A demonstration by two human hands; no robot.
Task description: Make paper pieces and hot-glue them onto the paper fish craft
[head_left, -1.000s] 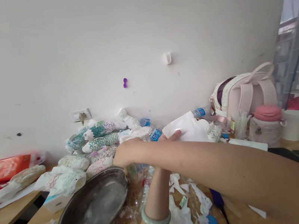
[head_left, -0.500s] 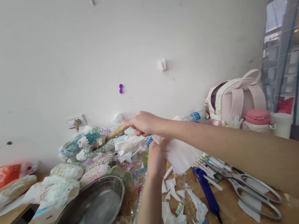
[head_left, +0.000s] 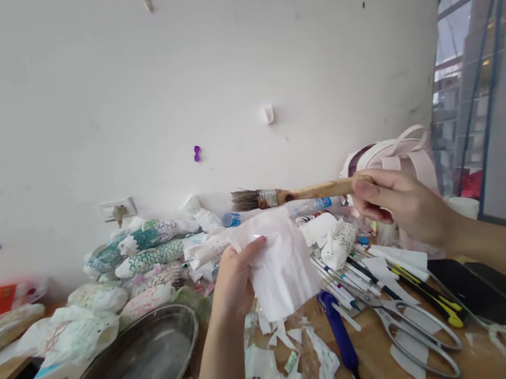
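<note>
In my right hand [head_left: 391, 199] is a paintbrush [head_left: 315, 191], gripped by its wooden handle and held level, bristles to the left. My left hand [head_left: 236, 282] pinches a white sheet of tissue-like paper [head_left: 282, 268] by its left side, thumb on top. The brush hovers just above the sheet's upper edge; whether they touch I cannot tell. Whatever lies behind the sheet is mostly hidden. To the lower left stands a metal basin [head_left: 138, 374] with cloudy liquid in it. Below the sheet, torn white paper scraps [head_left: 273, 378] are strewn over the table.
Paper-covered fish shapes [head_left: 148, 257] are heaped at the back left. A blue glue gun [head_left: 341, 335], large scissors [head_left: 414, 330], markers [head_left: 345, 284], a yellow cutter [head_left: 428, 296] and phones [head_left: 485, 293] lie on the right. A pink backpack [head_left: 412, 161] leans by the wall.
My right hand has swung from the left over to the right with the brush, uncrossing my arms. The paper in my left hand now shows fully. The view has shifted slightly right.
</note>
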